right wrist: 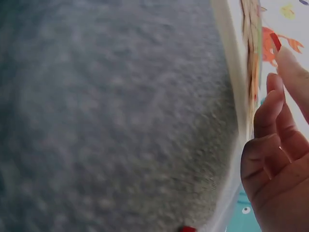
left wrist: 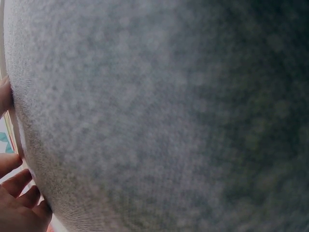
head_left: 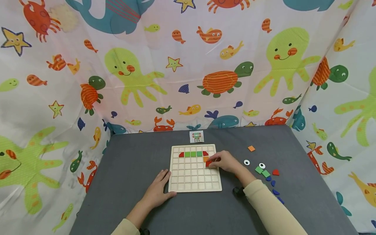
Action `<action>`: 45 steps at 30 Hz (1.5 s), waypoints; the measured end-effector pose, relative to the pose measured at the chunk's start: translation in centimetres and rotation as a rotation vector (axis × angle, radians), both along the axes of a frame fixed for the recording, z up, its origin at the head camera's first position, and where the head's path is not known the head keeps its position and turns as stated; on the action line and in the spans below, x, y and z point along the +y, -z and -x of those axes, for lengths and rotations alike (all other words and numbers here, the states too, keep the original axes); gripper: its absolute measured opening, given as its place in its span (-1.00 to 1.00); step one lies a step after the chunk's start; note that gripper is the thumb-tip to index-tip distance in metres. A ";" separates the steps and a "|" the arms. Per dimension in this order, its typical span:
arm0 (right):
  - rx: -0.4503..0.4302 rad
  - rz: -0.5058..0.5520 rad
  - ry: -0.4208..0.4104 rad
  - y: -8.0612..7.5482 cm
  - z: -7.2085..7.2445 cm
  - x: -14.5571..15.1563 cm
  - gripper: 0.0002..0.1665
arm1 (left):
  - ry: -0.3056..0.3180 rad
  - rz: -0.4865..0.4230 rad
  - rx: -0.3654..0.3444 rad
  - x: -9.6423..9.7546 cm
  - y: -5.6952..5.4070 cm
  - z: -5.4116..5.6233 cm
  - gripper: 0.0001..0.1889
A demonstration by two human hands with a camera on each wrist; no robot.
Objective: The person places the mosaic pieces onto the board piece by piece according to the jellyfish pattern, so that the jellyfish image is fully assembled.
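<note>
The right hand [head_left: 225,161] pinched a flat red tile [head_left: 208,164] just nearside of a flat orange square [head_left: 205,159] on the pale wooden grid board [head_left: 194,179].

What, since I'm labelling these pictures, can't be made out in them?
Head: print on the small white rectangular card is too small to make out.
Head: fingers of the right hand cover part of the flat red piece, hiding its full outline.
Left wrist: the left edge cuts off part of the left hand; blur hides detail on the dark grey flat table.
Right wrist: the bottom edge cuts off a small red object.
</note>
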State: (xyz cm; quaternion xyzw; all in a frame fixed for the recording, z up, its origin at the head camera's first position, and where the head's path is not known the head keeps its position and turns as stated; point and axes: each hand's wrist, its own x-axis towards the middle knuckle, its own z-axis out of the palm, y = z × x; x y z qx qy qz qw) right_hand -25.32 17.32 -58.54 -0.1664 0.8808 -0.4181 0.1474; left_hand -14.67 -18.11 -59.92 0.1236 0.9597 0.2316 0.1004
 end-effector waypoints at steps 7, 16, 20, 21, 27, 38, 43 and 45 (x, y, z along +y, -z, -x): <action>0.139 -0.119 -0.057 0.2 -0.2 -0.8 -0.73 | -0.004 -0.003 0.016 0.1 -0.1 0.0 0.01; 0.207 -0.190 -0.065 -0.1 -0.5 -1.4 -0.74 | -0.007 0.003 0.019 0.1 0.0 0.0 0.02; 0.228 -0.218 -0.073 0.0 -0.4 -1.5 -0.78 | -0.005 0.005 0.020 0.1 0.1 0.0 0.02; 0.234 -0.227 -0.079 0.0 -0.4 -1.5 -0.79 | -0.005 0.005 0.018 0.1 0.1 0.1 0.02; 0.243 -0.228 -0.106 -0.3 -0.6 -1.4 -0.71 | -0.007 0.010 0.011 0.0 0.3 0.1 0.03; 0.246 -0.178 -0.055 -1.6 -1.4 -0.1 -0.65 | -0.004 0.013 0.013 0.0 0.4 0.2 0.03; 0.238 -0.142 -0.004 -2.7 -2.1 1.0 -0.66 | 0.004 0.007 0.017 0.0 0.3 0.1 0.03; 0.233 -0.121 0.017 -3.1 -2.3 1.5 -0.66 | 0.005 0.005 0.018 0.0 0.2 0.1 0.03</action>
